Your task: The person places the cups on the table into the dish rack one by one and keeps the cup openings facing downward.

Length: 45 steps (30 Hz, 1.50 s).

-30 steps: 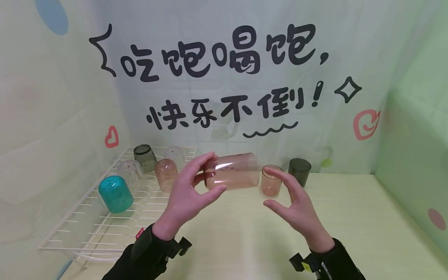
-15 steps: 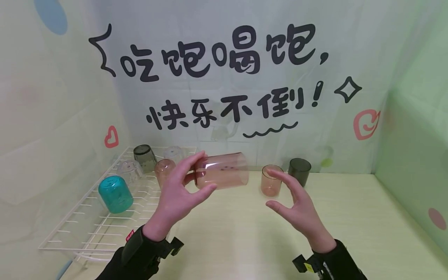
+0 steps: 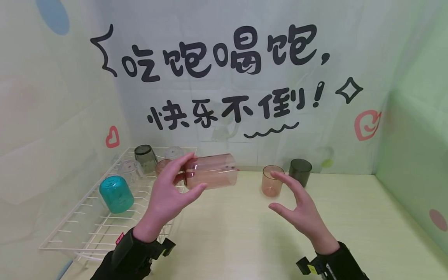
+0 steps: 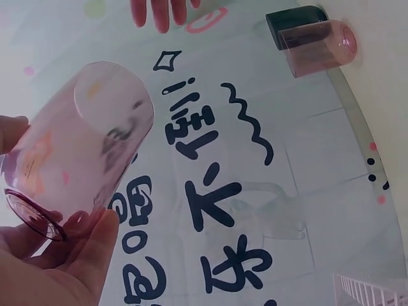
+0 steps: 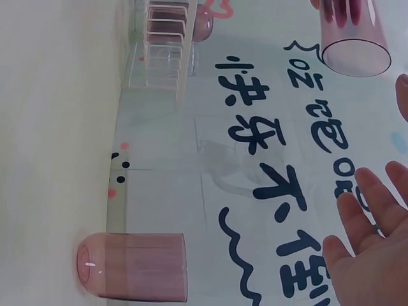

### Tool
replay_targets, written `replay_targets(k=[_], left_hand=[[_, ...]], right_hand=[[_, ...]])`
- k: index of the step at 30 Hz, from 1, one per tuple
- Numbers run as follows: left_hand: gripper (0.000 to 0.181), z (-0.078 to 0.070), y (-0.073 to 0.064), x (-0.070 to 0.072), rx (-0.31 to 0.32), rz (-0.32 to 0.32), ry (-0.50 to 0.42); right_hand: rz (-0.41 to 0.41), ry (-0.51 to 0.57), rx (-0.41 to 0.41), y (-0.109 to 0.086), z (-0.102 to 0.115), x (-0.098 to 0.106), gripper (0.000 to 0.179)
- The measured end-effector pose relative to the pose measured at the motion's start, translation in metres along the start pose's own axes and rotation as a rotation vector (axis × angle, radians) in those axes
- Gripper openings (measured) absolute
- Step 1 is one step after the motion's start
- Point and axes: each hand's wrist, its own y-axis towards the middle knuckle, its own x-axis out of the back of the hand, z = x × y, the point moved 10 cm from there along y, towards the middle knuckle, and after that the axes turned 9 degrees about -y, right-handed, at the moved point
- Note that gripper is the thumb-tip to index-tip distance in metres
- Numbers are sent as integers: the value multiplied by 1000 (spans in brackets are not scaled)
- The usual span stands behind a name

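Observation:
My left hand (image 3: 168,194) holds a clear pink cup (image 3: 213,171) by one end, with the cup lying almost level in the air. In the left wrist view that cup (image 4: 95,140) slants upward from my fingers. My right hand (image 3: 301,206) hovers over the table, thumb and fingers spread apart, holding nothing. Just behind its fingertips, a second pink cup (image 3: 271,186) stands upright on the table; the right wrist view shows this cup (image 5: 140,264) with its rounded base. A dark grey cup (image 3: 301,171) stands close behind it, to the right.
A white wire rack (image 3: 70,249) stands at the left, carrying a teal cup (image 3: 116,194), a grey cup (image 3: 146,157), clear cups (image 3: 131,173) and a pink cup (image 3: 161,165) partly hidden by my left hand. A printed sheet (image 3: 224,136) closes off the back of the table (image 3: 227,237).
My left hand has moved left with the pink cup, toward the rack. My right hand has drifted slightly right and down, still holding nothing. The standing cups have kept their places.

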Motion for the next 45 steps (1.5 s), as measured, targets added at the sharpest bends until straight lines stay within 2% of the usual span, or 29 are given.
replay_targets(k=[3, 8, 11, 17, 27, 38, 45], left_hand=[[63, 7, 0, 4, 9, -3, 18], [67, 29, 0, 11, 20, -10, 62], [67, 38, -1, 16, 20, -16, 90], [68, 42, -1, 22, 19, -26, 130], [66, 50, -3, 35, 42, -50, 198], [68, 63, -5, 49, 78, -61, 286], [67, 66, -5, 60, 71, -69, 332]], right_hand=[[0, -12, -3, 0, 6, 2, 71], [8, -17, -27, 0, 20, 6, 67], [19, -33, -42, 0, 22, 7, 67], [43, -45, -67, -2, 14, 4, 68], [72, -77, -61, -8, 6, 2, 71], [100, -104, -111, -14, -8, 0, 71], [111, -122, -115, -15, -15, -1, 72]])
